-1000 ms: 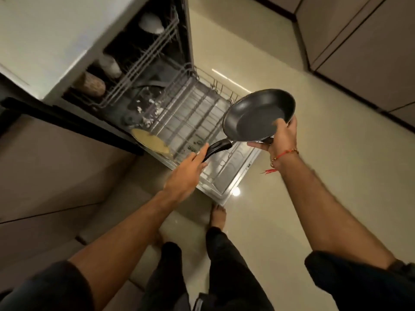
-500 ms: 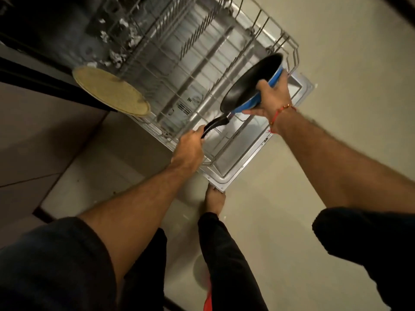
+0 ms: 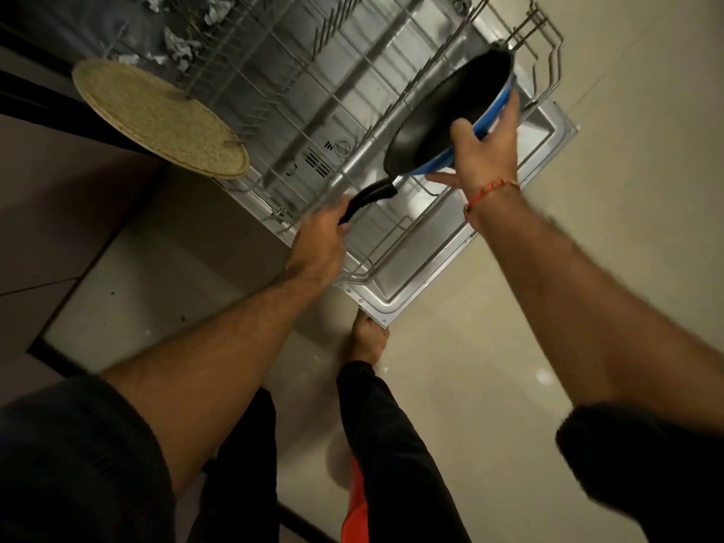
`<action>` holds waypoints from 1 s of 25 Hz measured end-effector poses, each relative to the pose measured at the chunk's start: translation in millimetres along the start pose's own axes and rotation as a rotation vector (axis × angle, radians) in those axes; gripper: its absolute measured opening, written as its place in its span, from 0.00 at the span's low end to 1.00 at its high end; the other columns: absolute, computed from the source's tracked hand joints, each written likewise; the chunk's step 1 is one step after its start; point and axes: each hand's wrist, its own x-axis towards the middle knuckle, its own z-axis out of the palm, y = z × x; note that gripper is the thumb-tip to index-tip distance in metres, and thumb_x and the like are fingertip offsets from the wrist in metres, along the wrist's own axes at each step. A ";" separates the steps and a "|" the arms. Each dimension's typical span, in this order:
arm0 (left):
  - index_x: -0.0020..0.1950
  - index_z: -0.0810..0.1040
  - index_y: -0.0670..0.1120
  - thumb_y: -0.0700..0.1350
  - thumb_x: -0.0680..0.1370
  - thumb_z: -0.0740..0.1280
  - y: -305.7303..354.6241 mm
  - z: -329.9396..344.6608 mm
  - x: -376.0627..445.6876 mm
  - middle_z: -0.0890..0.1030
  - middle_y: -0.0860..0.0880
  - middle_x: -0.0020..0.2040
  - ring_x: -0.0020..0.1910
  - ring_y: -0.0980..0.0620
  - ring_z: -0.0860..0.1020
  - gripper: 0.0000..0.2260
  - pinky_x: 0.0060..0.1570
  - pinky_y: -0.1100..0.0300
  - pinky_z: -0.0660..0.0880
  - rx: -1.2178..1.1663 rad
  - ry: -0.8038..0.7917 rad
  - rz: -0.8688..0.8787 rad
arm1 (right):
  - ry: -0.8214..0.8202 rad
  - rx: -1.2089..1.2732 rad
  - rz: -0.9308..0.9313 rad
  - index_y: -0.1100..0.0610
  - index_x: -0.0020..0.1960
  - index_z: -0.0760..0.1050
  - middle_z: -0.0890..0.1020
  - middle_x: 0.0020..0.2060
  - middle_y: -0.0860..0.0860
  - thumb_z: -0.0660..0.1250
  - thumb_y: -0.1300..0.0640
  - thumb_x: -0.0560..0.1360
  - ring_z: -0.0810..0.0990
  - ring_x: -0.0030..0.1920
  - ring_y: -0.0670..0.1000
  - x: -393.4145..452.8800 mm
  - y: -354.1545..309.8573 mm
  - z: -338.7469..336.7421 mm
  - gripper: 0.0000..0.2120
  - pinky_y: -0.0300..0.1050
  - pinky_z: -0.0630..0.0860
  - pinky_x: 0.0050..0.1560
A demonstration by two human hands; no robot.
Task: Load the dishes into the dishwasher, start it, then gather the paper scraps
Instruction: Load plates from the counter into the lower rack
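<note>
A black frying pan with a blue outside is tilted on its side over the right part of the dishwasher's pulled-out lower rack. My left hand grips the end of its black handle. My right hand holds the pan's rim, thumb inside and fingers on the blue outside. A round woven mat leans at the rack's left side. White paper scraps lie at the back of the dishwasher.
The open dishwasher door lies flat under the rack, its corner above my bare foot. Beige tiled floor spreads to the right. Cabinet fronts stand on the left. Something orange lies by my leg.
The pan has gone from level and high above the rack to tilted on its side down among the rack wires. My view has moved in closer over the rack.
</note>
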 end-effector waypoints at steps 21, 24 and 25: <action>0.68 0.78 0.48 0.42 0.80 0.69 7.7 44.4 13.7 0.80 0.43 0.62 0.54 0.47 0.82 0.16 0.51 0.52 0.81 0.161 -0.034 -0.181 | 0.051 -0.722 -0.189 0.50 0.77 0.61 0.69 0.64 0.53 0.65 0.59 0.79 0.71 0.54 0.41 9.9 31.2 -27.8 0.29 0.39 0.68 0.66; 0.67 0.77 0.49 0.39 0.80 0.69 7.1 42.7 8.0 0.82 0.44 0.59 0.55 0.44 0.82 0.16 0.47 0.51 0.77 0.318 -0.016 -0.152 | 0.128 -0.681 -0.204 0.51 0.76 0.63 0.69 0.65 0.52 0.65 0.60 0.78 0.70 0.48 0.38 4.4 31.7 -30.7 0.28 0.33 0.67 0.62; 0.68 0.76 0.50 0.38 0.80 0.69 5.0 41.1 3.7 0.82 0.44 0.58 0.56 0.43 0.82 0.18 0.47 0.50 0.76 0.393 -0.013 -0.126 | 0.131 -0.674 -0.213 0.50 0.76 0.63 0.68 0.66 0.52 0.65 0.61 0.78 0.70 0.52 0.39 1.0 31.7 -31.3 0.28 0.32 0.67 0.62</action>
